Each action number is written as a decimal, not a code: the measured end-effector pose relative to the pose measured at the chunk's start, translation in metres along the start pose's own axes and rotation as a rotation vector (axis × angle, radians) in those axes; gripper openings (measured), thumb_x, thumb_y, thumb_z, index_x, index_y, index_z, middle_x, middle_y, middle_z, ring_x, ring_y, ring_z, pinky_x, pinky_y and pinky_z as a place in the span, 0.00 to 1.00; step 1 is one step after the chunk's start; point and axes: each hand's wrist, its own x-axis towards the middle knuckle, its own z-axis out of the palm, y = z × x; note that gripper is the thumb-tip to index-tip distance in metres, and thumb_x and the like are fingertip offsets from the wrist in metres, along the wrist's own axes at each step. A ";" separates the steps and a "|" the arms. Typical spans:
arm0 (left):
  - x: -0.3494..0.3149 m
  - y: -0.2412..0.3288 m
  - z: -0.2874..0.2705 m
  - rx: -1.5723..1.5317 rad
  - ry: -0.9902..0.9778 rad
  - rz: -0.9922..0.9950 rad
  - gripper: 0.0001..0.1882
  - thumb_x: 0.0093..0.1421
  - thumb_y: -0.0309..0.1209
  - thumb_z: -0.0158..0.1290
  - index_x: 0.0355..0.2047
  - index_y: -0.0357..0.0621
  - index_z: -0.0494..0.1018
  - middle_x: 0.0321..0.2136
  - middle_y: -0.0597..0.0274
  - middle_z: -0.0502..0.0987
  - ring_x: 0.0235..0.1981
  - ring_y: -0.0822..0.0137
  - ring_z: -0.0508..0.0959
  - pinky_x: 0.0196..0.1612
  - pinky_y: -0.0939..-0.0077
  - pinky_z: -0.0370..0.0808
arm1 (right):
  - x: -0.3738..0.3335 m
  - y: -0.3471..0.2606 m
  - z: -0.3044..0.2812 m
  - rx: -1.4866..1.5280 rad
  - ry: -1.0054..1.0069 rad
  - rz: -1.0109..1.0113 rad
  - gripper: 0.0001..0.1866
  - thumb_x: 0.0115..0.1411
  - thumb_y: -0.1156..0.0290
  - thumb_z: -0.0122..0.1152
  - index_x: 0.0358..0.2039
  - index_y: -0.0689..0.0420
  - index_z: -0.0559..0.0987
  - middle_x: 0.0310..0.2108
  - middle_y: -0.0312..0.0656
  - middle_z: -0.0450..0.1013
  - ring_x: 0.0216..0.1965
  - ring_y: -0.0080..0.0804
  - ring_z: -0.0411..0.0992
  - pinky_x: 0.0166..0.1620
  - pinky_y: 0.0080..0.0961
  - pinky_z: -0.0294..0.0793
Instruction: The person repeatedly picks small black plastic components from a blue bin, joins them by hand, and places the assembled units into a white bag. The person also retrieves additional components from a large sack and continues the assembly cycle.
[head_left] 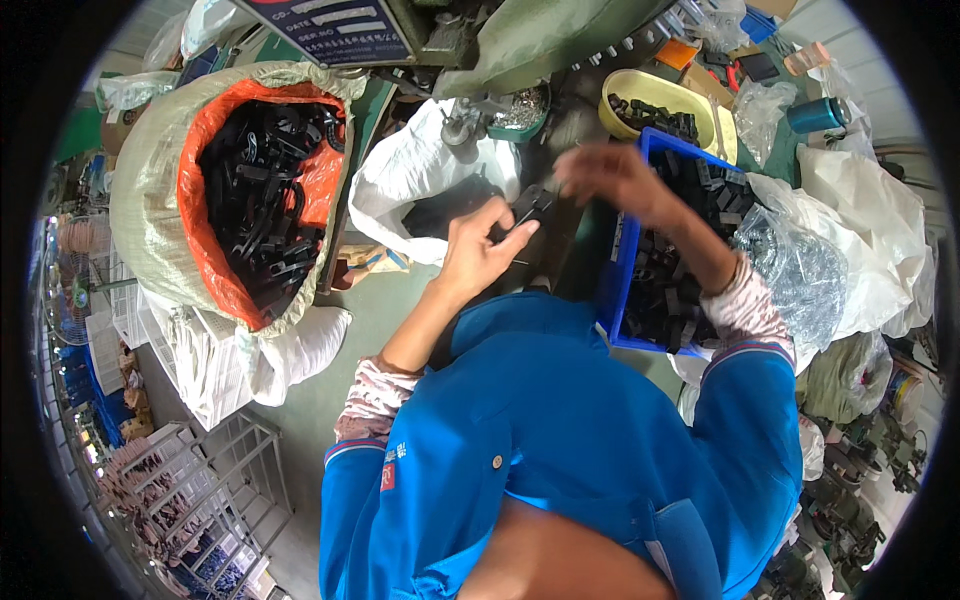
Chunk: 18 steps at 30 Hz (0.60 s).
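My left hand (478,248) is closed, its thumb and fingers around a small black part (534,206) just in front of the machine. Smeared by motion, my right hand (615,182) is raised to the right of that part, near the far left corner of a blue crate (626,255). Whether its fingers hold anything cannot be made out. Many black pieces (655,285) fill the crate. Left of my hands lies a white sack (375,190) with its mouth open and a dark inside.
A large woven sack (150,190) with an orange lining holds black parts at the left. The green machine (560,45) overhangs the far side. A yellow basin (645,90) and a green container of small metal pieces (522,115) stand beyond. Plastic bags (800,280) lie right of the crate.
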 end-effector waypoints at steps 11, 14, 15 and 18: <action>-0.020 -0.008 -0.019 -0.262 0.087 -0.337 0.17 0.62 0.28 0.60 0.22 0.41 0.63 0.17 0.67 0.71 0.18 0.79 0.73 0.21 0.81 0.68 | 0.126 0.095 -0.217 -1.217 -0.013 0.135 0.16 0.44 0.68 0.64 0.37 0.54 0.84 0.36 0.48 0.79 0.36 0.48 0.77 0.41 0.37 0.76; -0.015 -0.001 -0.023 -0.363 0.104 -0.284 0.17 0.61 0.27 0.60 0.21 0.41 0.63 0.22 0.62 0.74 0.20 0.78 0.74 0.21 0.80 0.69 | 0.137 0.121 -0.220 -1.504 -0.124 0.142 0.16 0.45 0.68 0.64 0.37 0.56 0.83 0.35 0.51 0.79 0.37 0.51 0.78 0.42 0.40 0.77; -0.014 -0.003 -0.022 -0.438 0.133 -0.268 0.17 0.61 0.28 0.61 0.21 0.41 0.63 0.23 0.60 0.75 0.20 0.77 0.74 0.22 0.80 0.69 | 0.137 0.103 -0.216 -1.473 -0.096 0.196 0.16 0.45 0.68 0.63 0.37 0.55 0.83 0.34 0.51 0.79 0.37 0.52 0.78 0.42 0.41 0.77; -0.002 -0.012 -0.025 -0.347 0.146 -0.139 0.15 0.60 0.27 0.61 0.23 0.39 0.65 0.27 0.59 0.76 0.27 0.75 0.77 0.30 0.80 0.72 | 0.108 0.082 -0.243 -1.323 0.407 -0.105 0.12 0.48 0.68 0.62 0.34 0.57 0.82 0.24 0.50 0.78 0.31 0.44 0.79 0.37 0.37 0.77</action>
